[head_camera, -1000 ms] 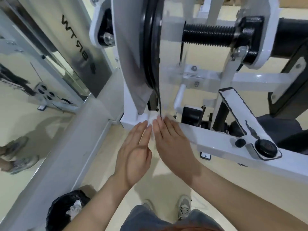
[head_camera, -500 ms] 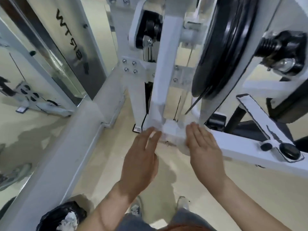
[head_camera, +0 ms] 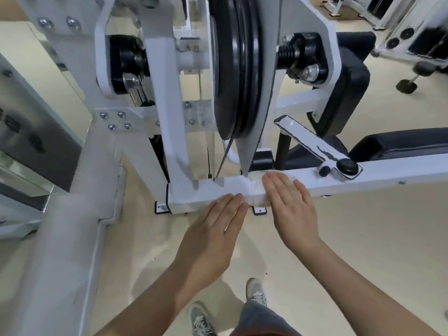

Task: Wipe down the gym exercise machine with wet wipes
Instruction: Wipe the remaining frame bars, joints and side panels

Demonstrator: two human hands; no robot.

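Right hand (head_camera: 289, 207) flat on wet wipe (head_camera: 254, 190) over beam (head_camera: 388, 174); left hand (head_camera: 213, 231) flat, fingertips at beam; wipe limp, slick, so pin under palm.

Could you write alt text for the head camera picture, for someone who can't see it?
A person's flat right hand presses a crumpled white wet wipe onto a white metal gym machine beam, the flat left hand touching the beam's near side. A black pulley wheel stands above.
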